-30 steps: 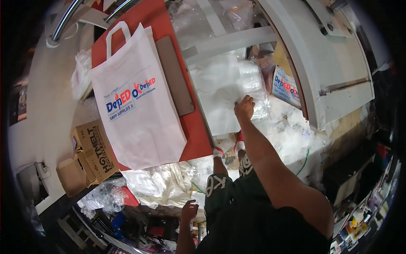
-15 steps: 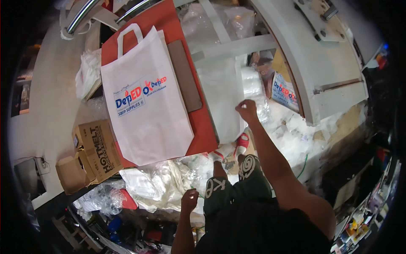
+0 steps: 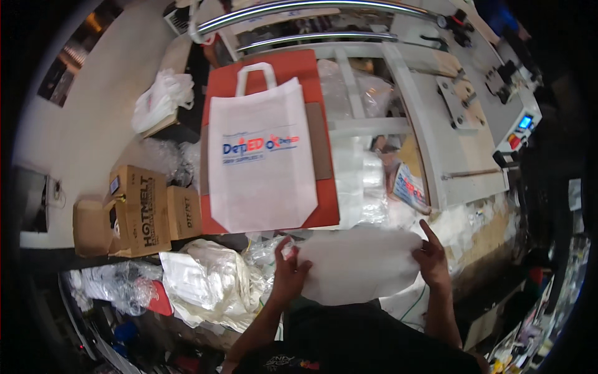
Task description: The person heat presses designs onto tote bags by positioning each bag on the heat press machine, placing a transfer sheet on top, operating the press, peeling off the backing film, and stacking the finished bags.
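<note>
Close in front of my body, a whitish translucent sheet (image 3: 361, 265) stretches between both hands. Its left edge is gripped by my left hand (image 3: 289, 273), thumb toward the sheet. At the opposite edge my right hand (image 3: 431, 257) pinches it, with the index finger pointing up. Beyond the sheet, a white tote bag (image 3: 261, 181) with a blue and red print lies flat on a red board (image 3: 327, 209), its handle pointing away from me. A grey-brown panel (image 3: 319, 140) shows from under the bag's right side. Neither hand touches the bag.
Left of the board stand open cardboard boxes (image 3: 146, 209). Below them lie crumpled clear plastic (image 3: 118, 287) and a white plastic bundle (image 3: 208, 280). Metal bars (image 3: 317, 15) cross the far side. A machine with a pale frame (image 3: 458, 162) and lit control panel (image 3: 522, 128) stands right.
My right hand has moved from beside the red board to near my body. My left hand has risen to the sheet, and both now hold it spread. The view has shifted.
</note>
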### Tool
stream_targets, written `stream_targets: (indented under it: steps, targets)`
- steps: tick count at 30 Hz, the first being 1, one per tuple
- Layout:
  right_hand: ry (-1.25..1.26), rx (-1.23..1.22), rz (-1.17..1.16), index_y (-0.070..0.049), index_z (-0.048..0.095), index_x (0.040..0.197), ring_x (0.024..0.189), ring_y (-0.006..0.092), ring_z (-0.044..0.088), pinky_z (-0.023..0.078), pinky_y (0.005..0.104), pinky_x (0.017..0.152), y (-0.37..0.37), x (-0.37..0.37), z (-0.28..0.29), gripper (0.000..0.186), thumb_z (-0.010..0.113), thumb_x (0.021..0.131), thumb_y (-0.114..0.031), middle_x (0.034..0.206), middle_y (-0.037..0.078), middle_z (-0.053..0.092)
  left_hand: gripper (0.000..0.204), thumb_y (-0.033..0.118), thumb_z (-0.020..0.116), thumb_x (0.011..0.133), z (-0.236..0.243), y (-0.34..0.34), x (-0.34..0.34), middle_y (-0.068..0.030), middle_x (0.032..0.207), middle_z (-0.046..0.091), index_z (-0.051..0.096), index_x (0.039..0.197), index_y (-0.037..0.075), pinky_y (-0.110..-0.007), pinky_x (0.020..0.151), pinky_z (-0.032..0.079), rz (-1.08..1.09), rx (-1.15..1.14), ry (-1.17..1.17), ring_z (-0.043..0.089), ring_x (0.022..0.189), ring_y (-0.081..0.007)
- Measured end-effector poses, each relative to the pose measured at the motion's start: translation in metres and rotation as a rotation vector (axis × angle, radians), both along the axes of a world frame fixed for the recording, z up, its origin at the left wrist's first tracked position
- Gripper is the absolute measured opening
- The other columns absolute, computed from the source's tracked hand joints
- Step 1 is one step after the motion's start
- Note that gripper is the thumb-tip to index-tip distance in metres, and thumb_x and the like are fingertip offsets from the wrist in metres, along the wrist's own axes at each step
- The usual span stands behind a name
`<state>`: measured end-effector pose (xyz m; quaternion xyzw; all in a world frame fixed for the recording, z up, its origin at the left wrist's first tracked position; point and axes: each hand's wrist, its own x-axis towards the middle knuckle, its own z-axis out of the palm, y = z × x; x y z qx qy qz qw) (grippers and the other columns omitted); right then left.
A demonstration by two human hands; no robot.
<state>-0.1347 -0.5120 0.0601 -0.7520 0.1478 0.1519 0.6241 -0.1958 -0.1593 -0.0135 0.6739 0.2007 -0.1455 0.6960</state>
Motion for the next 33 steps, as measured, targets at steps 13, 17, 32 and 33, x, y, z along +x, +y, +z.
stream_targets:
  steps: [13, 17, 32, 33]
  targets:
    - [-1.305, 0.313, -0.32, 0.003, 0.057, 0.128, 0.093, 0.0135, 0.064, 0.05, 0.0224, 0.084, 0.192, 0.12, 0.235, 0.036, 0.063, 0.094, -0.006, 0.123, 0.013, 0.063, 0.038, 0.013, 0.053, 0.099, 0.288, 0.17, 0.147, -0.0183, 0.119, 0.059, 0.046, 0.133, -0.005, -0.029, 0.083, 0.05, 0.662, 1.169, -1.321, 0.06, 0.102, -0.0199]
    - [-1.14, -0.159, -0.008, 0.002, 0.057, 0.117, 0.102, 0.033, 0.063, 0.049, 0.0417, 0.081, 0.238, 0.171, 0.117, 0.029, 0.053, 0.088, -0.002, 0.111, 0.021, 0.064, 0.04, 0.011, 0.045, 0.096, 0.186, 0.202, 0.175, -0.0184, 0.113, 0.059, 0.049, 0.135, 0.004, -0.045, 0.079, 0.053, 0.309, 1.461, -0.851, 0.062, 0.092, -0.0344]
    - [-0.839, -0.794, 0.162, -0.009, 0.071, 0.11, 0.084, 0.0366, 0.061, 0.049, 0.0484, 0.072, 0.276, 0.196, -0.088, 0.037, 0.059, 0.075, -0.004, 0.084, 0.015, 0.065, 0.05, 0.016, 0.055, 0.087, -0.009, 0.22, 0.169, -0.0158, 0.098, 0.064, 0.054, 0.137, 0.017, -0.049, 0.067, 0.055, -0.022, 1.293, -0.411, 0.066, 0.079, -0.0372]
    - [-0.838, -0.792, 0.167, -0.009, 0.071, 0.11, 0.084, 0.0366, 0.061, 0.049, 0.0484, 0.072, 0.279, 0.195, -0.087, 0.037, 0.059, 0.075, -0.004, 0.084, 0.015, 0.065, 0.05, 0.017, 0.056, 0.087, -0.008, 0.222, 0.169, -0.0149, 0.101, 0.063, 0.055, 0.137, 0.016, -0.05, 0.072, 0.054, -0.043, 1.269, -0.364, 0.066, 0.086, -0.0363]
